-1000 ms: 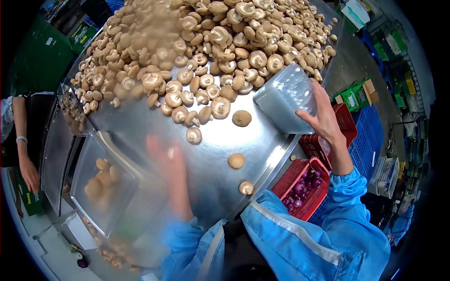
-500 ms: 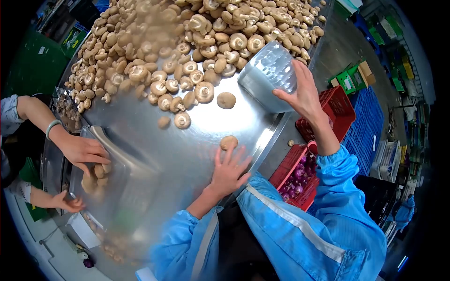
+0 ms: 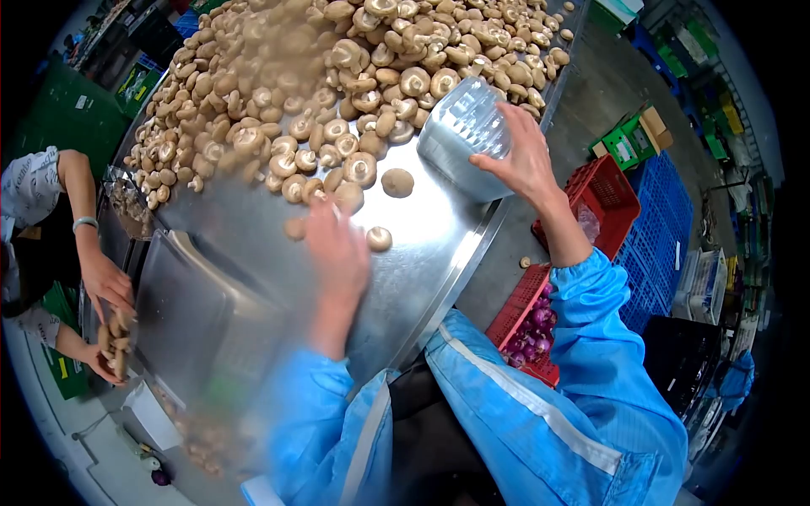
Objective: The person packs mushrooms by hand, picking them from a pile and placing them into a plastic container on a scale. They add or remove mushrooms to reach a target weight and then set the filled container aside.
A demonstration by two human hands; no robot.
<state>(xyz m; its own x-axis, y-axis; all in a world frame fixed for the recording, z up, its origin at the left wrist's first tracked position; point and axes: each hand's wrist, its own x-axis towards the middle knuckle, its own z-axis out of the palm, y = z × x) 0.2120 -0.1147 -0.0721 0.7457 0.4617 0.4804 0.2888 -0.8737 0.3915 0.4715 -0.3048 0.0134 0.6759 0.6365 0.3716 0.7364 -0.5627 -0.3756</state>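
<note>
Over steel table, logged right hand clamped on clear plastic punnet beside shiitake pile. Logged left hand, blurred, beside loose mushroom; spread or closed, could not tell.

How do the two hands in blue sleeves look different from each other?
The left hand is blurred and low over the steel table, beside loose mushrooms; the right hand is sharp and raised. The left hand's grip is too blurred to tell; the right hand clasps a clear plastic tray, tilted on edge. Both are bare and come out of blue sleeves.
</note>
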